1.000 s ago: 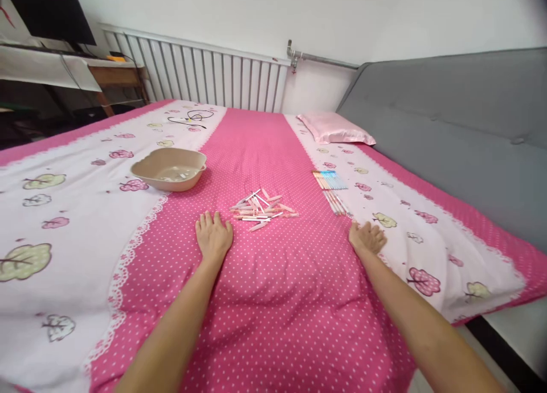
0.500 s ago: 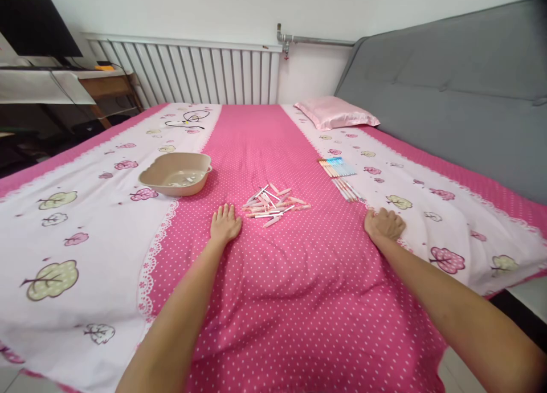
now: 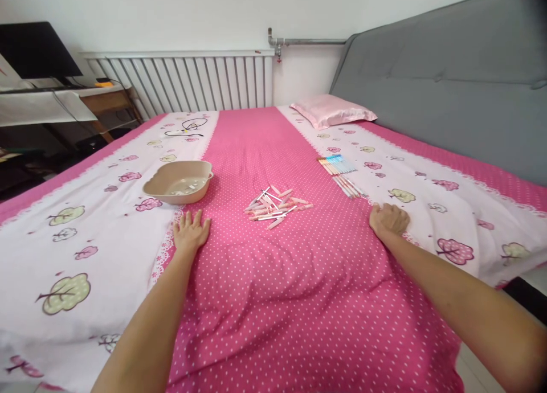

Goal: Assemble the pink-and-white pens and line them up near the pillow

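Observation:
My left hand (image 3: 191, 232) lies flat on the pink dotted bedspread (image 3: 273, 302), fingers spread, just in front of a beige plastic basin (image 3: 160, 196). Small pale pieces lie in the basin. My right hand (image 3: 390, 219) rests on the bed with its fingers curled in; nothing shows in it. Between the hands is a loose pile of pink and white pens (image 3: 277, 206). Closer to my right hand, a neat row of pens with blue and orange parts (image 3: 336, 164) lies beside several red-and-white pens (image 3: 348, 186) side by side.
A pink pillow (image 3: 331, 111) lies at the far right against the grey headboard (image 3: 440, 80). A black cable (image 3: 190, 126) is on the far left of the bed. A radiator (image 3: 183, 82) lines the wall, and a desk with a monitor (image 3: 36, 50) stands at left.
My left hand has moved left, away from the pen pile to the front of the basin. My right hand stays in about the same place. The view has tilted slightly.

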Tool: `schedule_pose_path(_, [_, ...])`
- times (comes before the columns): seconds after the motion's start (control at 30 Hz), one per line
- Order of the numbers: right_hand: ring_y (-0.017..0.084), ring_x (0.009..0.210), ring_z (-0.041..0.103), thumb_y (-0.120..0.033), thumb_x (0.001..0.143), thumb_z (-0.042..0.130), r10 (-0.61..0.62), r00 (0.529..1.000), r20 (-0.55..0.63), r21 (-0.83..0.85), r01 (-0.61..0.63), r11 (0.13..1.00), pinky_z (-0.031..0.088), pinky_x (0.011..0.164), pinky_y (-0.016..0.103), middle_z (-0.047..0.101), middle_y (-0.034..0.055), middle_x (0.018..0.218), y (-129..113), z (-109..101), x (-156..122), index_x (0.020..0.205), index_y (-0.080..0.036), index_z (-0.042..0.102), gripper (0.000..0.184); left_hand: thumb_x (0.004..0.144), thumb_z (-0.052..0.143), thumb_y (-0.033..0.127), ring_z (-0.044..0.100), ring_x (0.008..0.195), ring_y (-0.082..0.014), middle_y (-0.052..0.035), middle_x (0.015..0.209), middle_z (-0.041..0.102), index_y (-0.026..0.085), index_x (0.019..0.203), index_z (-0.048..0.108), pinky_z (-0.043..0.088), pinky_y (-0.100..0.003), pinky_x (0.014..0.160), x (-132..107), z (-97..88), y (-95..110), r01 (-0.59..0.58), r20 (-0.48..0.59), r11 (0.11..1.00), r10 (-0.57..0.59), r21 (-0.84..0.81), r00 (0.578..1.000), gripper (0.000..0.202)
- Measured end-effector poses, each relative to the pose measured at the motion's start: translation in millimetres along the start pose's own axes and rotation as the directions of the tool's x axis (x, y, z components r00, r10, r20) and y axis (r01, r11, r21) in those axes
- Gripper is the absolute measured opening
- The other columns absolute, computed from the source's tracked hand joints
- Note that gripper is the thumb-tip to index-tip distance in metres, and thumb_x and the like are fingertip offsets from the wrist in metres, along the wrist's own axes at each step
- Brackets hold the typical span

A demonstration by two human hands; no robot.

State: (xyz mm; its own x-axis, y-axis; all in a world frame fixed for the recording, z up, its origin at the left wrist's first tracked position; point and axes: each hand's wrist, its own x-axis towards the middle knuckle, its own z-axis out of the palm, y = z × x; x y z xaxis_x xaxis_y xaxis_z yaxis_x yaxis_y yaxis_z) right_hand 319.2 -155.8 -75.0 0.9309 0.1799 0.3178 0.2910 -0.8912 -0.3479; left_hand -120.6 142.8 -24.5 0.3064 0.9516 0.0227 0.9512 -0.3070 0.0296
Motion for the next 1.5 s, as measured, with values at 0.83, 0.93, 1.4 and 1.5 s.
schedule_pose_path(0.83, [0.035, 0.105, 0.048, -0.034, 0.085, 0.034, -0.026, 1.000, -0.010, -0.045, 0.025, 0.999, 0.031, 0.089, 0.045, 0.060, 0.0232, 0.108, -6, -10, -5, 0.108, -0.003, 0.062, 0.047, 0.082, 0.019, 0.055, 0.031, 0.127, -0.0385, -0.0254, 0.138, 0.035, 0.010, 0.133, 0.040, 0.023, -0.050, 0.098, -22, -20.9, -133, 0.425, -0.155, 0.904, -0.414, 0.042, 0.897, 0.070])
schedule_pose_path(0.93, [0.034, 0.106, 0.048, -0.033, 0.085, 0.035, -0.020, 1.000, 0.003, -0.046, 0.020, 0.999, 0.031, 0.089, 0.044, 0.059, 0.0241, 0.108, -7, -12, -6, 0.108, -0.002, 0.062, 0.047, 0.082, 0.018, 0.054, 0.031, 0.127, -0.0384, -0.0255, 0.138, 0.035, 0.010, 0.133, 0.039, 0.023, -0.050, 0.098, -23, -21.8, -133, 0.430, -0.153, 0.902, -0.419, 0.046, 0.895, 0.070])
schedule_pose_path(1.4, [0.033, 0.105, 0.047, -0.033, 0.084, 0.035, -0.023, 1.000, 0.007, -0.062, 0.023, 0.998, 0.032, 0.087, 0.044, 0.059, 0.0229, 0.109, -5, -8, -3, 0.110, -0.004, 0.060, 0.046, 0.083, 0.016, 0.053, 0.032, 0.127, -0.0374, -0.0247, 0.137, 0.036, 0.010, 0.132, 0.040, 0.024, -0.048, 0.098, -24, -24.5, -130, 0.439, -0.142, 0.896, -0.427, 0.066, 0.893, 0.070])
schedule_pose_path(1.5, [0.034, 0.105, 0.047, -0.034, 0.083, 0.036, -0.012, 1.000, 0.005, -0.068, 0.013, 0.998, 0.032, 0.088, 0.044, 0.059, 0.0219, 0.110, -5, -7, -3, 0.110, -0.005, 0.061, 0.047, 0.082, 0.017, 0.053, 0.032, 0.127, -0.0380, -0.0250, 0.137, 0.037, 0.010, 0.131, 0.040, 0.024, -0.048, 0.097, -24, -24.6, -130, 0.436, -0.149, 0.898, -0.423, 0.061, 0.894, 0.069])
